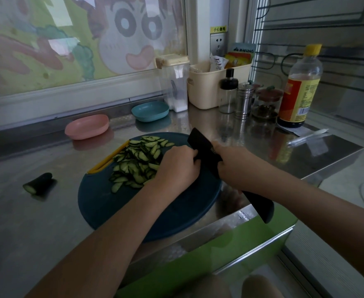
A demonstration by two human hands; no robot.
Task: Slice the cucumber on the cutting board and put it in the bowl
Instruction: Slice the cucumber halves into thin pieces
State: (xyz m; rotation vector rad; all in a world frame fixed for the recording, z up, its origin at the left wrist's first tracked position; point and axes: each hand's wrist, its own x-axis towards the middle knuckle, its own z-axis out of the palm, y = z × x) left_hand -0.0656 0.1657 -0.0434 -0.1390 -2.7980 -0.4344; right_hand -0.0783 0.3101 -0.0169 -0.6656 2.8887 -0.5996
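Note:
Several thin cucumber slices (138, 162) lie in a heap on the round dark blue cutting board (116, 211). My left hand (176, 166) sits at the heap's right edge, fingers curled down over the cucumber, most of which is hidden beneath them. Its knuckles touch the black knife (202, 147). My right hand (234, 166) grips the knife where blade meets handle, and the handle's end sticks out toward me. A pink bowl (86, 126) and a teal bowl (150, 111) stand empty behind the board.
A cut cucumber end (39, 183) lies on the steel counter left of the board. At the back right stand a salt box (175, 82), a cream basket (211, 87), small jars (244, 100) and a sauce bottle (299, 89). The counter edge runs close on the right.

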